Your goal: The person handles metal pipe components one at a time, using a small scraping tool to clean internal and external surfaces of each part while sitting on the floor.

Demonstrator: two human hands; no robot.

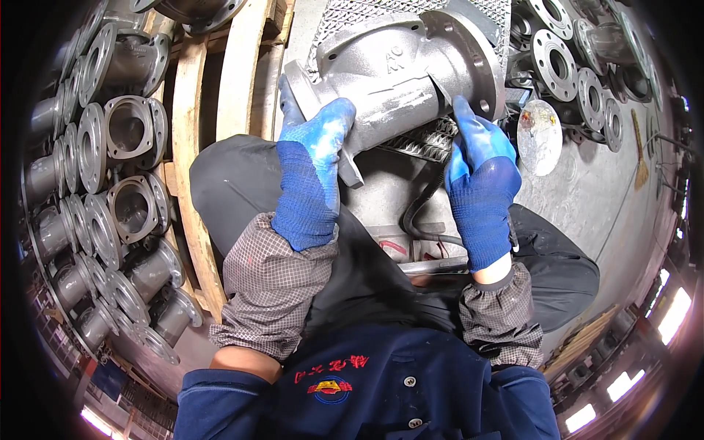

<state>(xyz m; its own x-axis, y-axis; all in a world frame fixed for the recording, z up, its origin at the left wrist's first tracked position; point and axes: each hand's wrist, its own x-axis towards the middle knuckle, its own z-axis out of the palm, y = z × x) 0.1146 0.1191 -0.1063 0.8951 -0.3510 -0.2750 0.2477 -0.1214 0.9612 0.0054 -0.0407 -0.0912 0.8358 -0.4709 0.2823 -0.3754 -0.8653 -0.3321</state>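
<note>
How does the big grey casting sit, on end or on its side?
On its side: the grey casting stretches crosswise, flanges at left and right, with the left hand gripping its left end.

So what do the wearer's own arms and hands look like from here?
The left hand and right hand wear blue gloves, with knitted darker cuffs and a smoother, brighter coating marked by pale scuffs. Fine-checked, greyish-brown sleeve covers wrap both forearms; the right one has a dark gathered cuff. Above them are navy shirt sleeves.
</note>
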